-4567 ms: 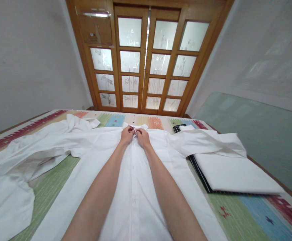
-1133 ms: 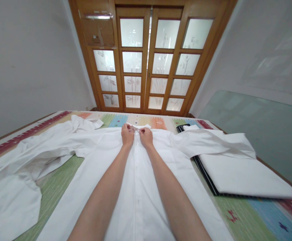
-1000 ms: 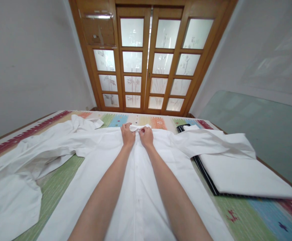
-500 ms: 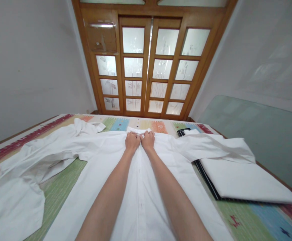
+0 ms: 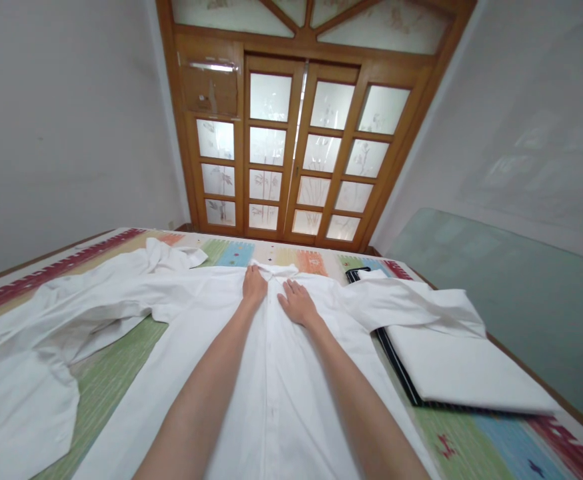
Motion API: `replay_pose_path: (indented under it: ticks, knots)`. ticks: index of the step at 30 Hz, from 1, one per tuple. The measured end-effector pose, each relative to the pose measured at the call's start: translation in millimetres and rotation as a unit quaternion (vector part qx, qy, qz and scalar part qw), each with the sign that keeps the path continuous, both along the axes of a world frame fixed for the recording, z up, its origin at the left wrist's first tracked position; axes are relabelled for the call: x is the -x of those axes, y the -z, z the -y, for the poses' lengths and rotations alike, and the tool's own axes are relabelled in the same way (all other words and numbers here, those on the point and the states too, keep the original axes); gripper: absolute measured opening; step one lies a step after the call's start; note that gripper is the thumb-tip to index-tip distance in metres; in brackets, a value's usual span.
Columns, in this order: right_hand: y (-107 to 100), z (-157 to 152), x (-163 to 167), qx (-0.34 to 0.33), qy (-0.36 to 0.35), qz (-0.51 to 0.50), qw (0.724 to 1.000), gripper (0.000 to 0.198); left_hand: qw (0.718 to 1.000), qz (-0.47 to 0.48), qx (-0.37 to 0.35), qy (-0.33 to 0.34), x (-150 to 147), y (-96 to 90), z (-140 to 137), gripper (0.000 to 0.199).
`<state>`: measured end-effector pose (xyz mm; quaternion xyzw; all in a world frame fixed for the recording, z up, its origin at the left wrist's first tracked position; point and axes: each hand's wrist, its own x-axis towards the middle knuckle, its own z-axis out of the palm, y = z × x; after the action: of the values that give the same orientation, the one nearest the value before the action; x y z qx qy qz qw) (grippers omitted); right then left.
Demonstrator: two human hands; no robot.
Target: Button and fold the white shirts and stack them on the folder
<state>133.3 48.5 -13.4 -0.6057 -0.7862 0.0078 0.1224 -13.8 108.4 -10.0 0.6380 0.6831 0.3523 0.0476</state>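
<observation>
A white long-sleeved shirt [image 5: 211, 347] lies spread front up, its collar [image 5: 284, 270] at the far end and its button strip running toward me. My left hand [image 5: 255, 287] is closed on the shirt at the left side of the collar. Just below the collar's right side, my right hand [image 5: 299, 303] rests flat on the fabric with its fingers apart, holding nothing. One sleeve [image 5: 116, 300] stretches to the left in loose folds. The other sleeve [image 5: 416, 303] reaches right, across a folded white cloth with a black striped edge [image 5: 471, 370].
Beneath the shirt is a bed-like surface with a colourful striped cover [image 5: 116, 373]. A pale green board [image 5: 501, 300] stands along the right wall. Wooden doors with frosted panes [image 5: 291, 153] are at the far end.
My hands have parted from the middle of the collar. The left stays at the collar's left side; the right has let go, opened and moved toward me. The view has tilted up slightly.
</observation>
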Motion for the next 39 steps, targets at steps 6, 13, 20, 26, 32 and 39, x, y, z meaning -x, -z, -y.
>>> replay_pose_path:
  ticks: [6, 13, 20, 26, 32, 39]
  knots:
    - [-4, 17, 4, 0.063, 0.037, -0.008, 0.997, 0.066, 0.996, -0.056, 0.005, 0.066, 9, 1.9, 8, 0.038]
    - [-6, 32, 13, 0.060, 0.102, -0.036, 0.992, 0.075, 0.981, -0.147, 0.074, 0.103, 19, 4.2, 36, 0.050]
    - [-3, 51, 16, 0.052, 0.109, -0.032, 0.992, 0.075, 0.975, -0.170, 0.077, 0.123, 25, 0.5, 66, 0.048]
    - [-24, 25, -2, 0.023, 0.073, -0.025, 0.997, 0.046, 0.965, -0.142, -0.024, 0.219, 25, -1.3, 78, 0.033]
    - [-57, -48, -20, -0.009, 0.032, -0.159, 0.987, 0.028, 0.965, -0.109, -0.034, 0.236, 25, 2.9, 76, 0.021]
    - [-71, -103, -27, 0.092, -0.077, -0.066, 0.991, 0.024, 0.964, -0.118, -0.036, 0.234, 26, 3.4, 75, 0.020]
